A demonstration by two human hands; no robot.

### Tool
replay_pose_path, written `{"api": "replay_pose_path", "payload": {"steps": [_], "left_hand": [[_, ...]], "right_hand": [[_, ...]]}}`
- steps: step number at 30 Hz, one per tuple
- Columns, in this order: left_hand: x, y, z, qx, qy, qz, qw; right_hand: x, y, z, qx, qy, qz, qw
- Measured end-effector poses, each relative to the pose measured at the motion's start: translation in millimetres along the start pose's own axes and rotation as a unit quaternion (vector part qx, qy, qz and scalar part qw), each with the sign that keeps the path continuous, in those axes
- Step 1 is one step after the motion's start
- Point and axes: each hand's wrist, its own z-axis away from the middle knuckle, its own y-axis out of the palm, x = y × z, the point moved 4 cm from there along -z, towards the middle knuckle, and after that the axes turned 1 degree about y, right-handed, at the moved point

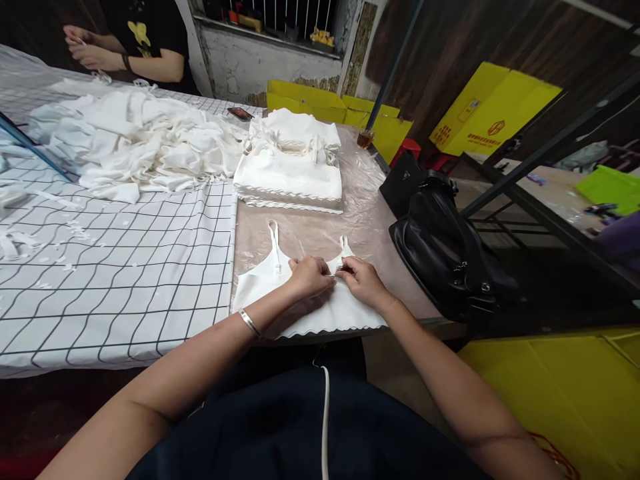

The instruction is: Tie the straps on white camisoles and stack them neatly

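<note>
A white camisole [320, 315] with thin straps and a wavy hem lies flat at the table's front edge. My left hand [310, 277] pinches its neckline near the middle, with the fingertips partly hidden behind the knuckles. Close beside it, my right hand [365, 283] is closed on the camisole at the base of the right strap [344, 245]. The left strap [274, 240] stretches away from me, untouched. Just beyond the garment stands a stack of folded white camisoles [290, 177].
A heap of white garments [145, 140] covers the checked tablecloth [115, 280] at left. A black handbag [445, 247] stands at the right table edge. A co-worker [150, 50] handles something small at the far left. Yellow boxes [495, 110] and a metal post [395, 63] stand beyond.
</note>
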Motion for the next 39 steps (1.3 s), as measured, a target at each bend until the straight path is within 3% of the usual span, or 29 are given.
{"api": "replay_pose_path", "payload": {"steps": [19,24,27,30,32,34,37,39], "left_hand": [[7,7.4,0,-0.024,0.057,-0.006,0.998],[7,8.5,-4,-0.025,0.061,-0.014,0.998],[6,9.6,-5,-0.014,0.065,-0.035,0.997],[3,7.5,6,-0.055,0.078,-0.085,0.992],[-2,6.1,22,-0.119,0.130,-0.138,0.975],[-7,12.7,42,-0.135,0.230,-0.188,0.945],[-7,34.2,68,-0.041,0.365,-0.227,0.902],[-2,44.0,75,0.015,0.386,-0.231,0.893]], "right_hand": [[-1,5,0,0.037,0.017,-0.033,0.999],[-2,8,-1,0.036,0.085,-0.109,0.990],[-2,10,-3,0.038,0.168,-0.252,0.952],[-2,9,-10,0.031,0.252,-0.406,0.878],[-4,4,-20,0.014,0.294,-0.471,0.831],[-10,-5,-32,-0.019,0.335,-0.495,0.801],[-23,-21,-55,-0.074,0.383,-0.484,0.783],[-31,-27,-71,-0.090,0.390,-0.473,0.785]]}}
